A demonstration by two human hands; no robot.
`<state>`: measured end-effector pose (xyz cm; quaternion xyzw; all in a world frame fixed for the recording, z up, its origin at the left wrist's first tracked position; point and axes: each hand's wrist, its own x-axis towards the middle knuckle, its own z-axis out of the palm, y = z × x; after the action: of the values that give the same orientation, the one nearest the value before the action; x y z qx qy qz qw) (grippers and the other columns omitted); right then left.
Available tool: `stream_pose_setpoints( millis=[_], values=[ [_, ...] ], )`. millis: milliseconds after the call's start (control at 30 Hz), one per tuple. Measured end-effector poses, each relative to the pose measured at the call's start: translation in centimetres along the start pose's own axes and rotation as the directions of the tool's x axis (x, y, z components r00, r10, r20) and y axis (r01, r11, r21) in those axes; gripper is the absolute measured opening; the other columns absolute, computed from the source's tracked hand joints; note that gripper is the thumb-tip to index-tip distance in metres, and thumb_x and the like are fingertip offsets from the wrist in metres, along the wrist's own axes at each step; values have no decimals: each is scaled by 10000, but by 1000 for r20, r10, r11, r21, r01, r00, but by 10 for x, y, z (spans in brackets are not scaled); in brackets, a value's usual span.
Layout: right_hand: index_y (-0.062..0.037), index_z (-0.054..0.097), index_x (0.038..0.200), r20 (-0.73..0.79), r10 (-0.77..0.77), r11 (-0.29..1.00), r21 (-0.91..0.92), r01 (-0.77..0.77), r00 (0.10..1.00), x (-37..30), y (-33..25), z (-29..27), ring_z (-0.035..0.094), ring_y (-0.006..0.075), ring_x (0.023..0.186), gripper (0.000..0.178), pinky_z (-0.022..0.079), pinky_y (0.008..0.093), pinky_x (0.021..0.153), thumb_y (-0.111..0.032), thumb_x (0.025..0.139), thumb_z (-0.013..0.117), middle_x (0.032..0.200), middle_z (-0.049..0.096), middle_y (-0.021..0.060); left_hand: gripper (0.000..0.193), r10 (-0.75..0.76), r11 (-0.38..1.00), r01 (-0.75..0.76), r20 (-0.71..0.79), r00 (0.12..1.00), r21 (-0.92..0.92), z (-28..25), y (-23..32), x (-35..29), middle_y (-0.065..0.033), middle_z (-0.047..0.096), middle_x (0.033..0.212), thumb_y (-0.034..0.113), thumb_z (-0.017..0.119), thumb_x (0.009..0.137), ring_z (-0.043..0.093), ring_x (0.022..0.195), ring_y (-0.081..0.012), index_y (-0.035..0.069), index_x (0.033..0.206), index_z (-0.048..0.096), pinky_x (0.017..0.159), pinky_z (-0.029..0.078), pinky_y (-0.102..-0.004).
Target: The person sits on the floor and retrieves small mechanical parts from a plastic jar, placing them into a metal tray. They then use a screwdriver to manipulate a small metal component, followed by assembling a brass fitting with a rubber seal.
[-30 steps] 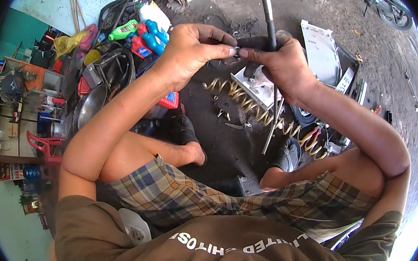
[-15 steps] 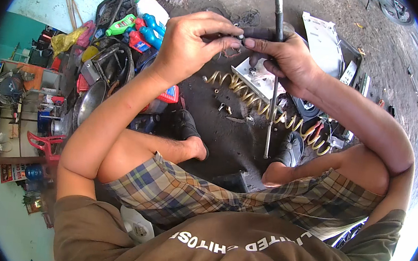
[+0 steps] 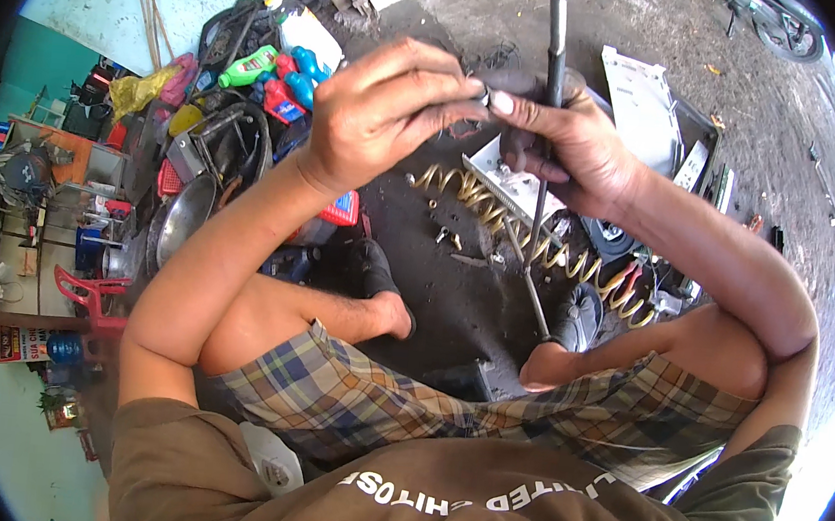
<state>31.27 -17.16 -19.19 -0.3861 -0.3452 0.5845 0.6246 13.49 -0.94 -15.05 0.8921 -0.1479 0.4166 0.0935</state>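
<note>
Both of my hands meet in front of me, over the ground. My left hand (image 3: 382, 111) is closed, its thumb and fingertips pinching a small dark part (image 3: 485, 94) too small to name. My right hand (image 3: 580, 141) has its thumb and forefinger at that same part. A long dark rod (image 3: 557, 48) passes upright through the right hand, its other fingers curled by it. Below lies a yellowish coiled air hose (image 3: 489, 199) beside a white metal bracket (image 3: 506, 181). Small metal fittings (image 3: 448, 235) lie on the dark ground.
Plastic bottles (image 3: 250, 67) and a round metal bowl (image 3: 185, 223) crowd the left side. A white panel (image 3: 643, 106) lies at the far right, with red-handled pliers (image 3: 625, 278) nearer. A thin metal rod (image 3: 536, 307) lies by my right foot (image 3: 577, 321). A motorcycle wheel (image 3: 786, 35) stands far right.
Both hands have shifted slightly down and toward me, still together at the small part. The rod's lower end has come up a little and a second thin rod now shows by my foot.
</note>
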Motion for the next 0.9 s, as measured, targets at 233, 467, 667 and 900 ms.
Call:
stream_pose_setpoints(
  millis=[233, 467, 667, 900],
  values=[
    [-30, 769, 1125, -73, -12, 1000, 3, 12, 997, 2, 1, 2, 530, 47, 587, 256, 339, 204, 468, -223, 967, 825, 880, 702, 7, 306, -65, 997, 64, -20, 998, -31, -1, 2, 2, -130, 763, 952, 26, 932, 728, 757, 848, -236, -7, 1007, 810, 729, 612, -327],
    [-34, 771, 1096, -119, -25, 1000, -15, 23, 993, 1, -1, 2, 514, 44, 566, 233, 345, 213, 460, -216, 963, 832, 838, 689, 3, 280, -205, 976, 206, 29, 978, -63, 0, 6, 2, -125, 782, 993, 36, 911, 783, 764, 892, -222, -3, 1040, 808, 752, 616, -314],
    [-21, 776, 1096, -140, -41, 998, -57, 33, 989, 6, 4, 0, 507, 47, 554, 255, 343, 216, 455, -226, 957, 837, 822, 677, 0, 188, -491, 812, 488, 80, 868, -319, 7, 2, -8, -116, 799, 973, 35, 869, 851, 753, 842, -148, 0, 1028, 816, 698, 595, -270],
    [-21, 768, 1087, -158, -9, 999, -53, 1, 987, 8, 6, 1, 503, 47, 545, 251, 341, 217, 459, -227, 959, 833, 801, 668, 2, 154, -558, 741, 574, 155, 815, -348, 5, -3, -15, -114, 807, 957, 26, 847, 876, 761, 861, -153, 1, 1027, 830, 756, 603, -291]
  ],
)
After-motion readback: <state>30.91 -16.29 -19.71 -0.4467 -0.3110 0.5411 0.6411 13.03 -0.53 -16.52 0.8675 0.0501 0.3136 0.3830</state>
